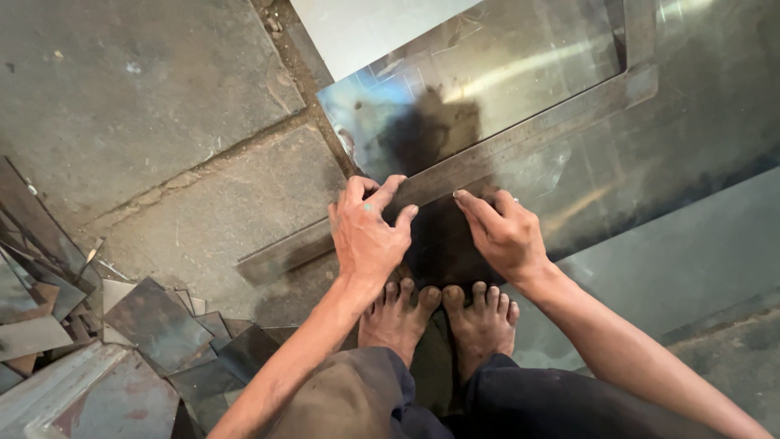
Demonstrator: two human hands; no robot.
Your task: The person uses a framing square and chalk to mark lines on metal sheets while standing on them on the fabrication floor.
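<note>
My left hand presses flat, fingers spread, on the long metal straightedge, which runs diagonally from near left to far right across the glass sheet. My right hand rests just beside it, fingertips bent down onto the glass; I can't tell if it pinches anything. The sheet's left edge meets bare stone floor, open room there. Near left, stacked glass offcuts crowd in. My bare feet stand on the glass.

A large glossy, reflective metal sheet lies under a dull, worn grey steel straightedge on the rough, matt stone floor
</note>
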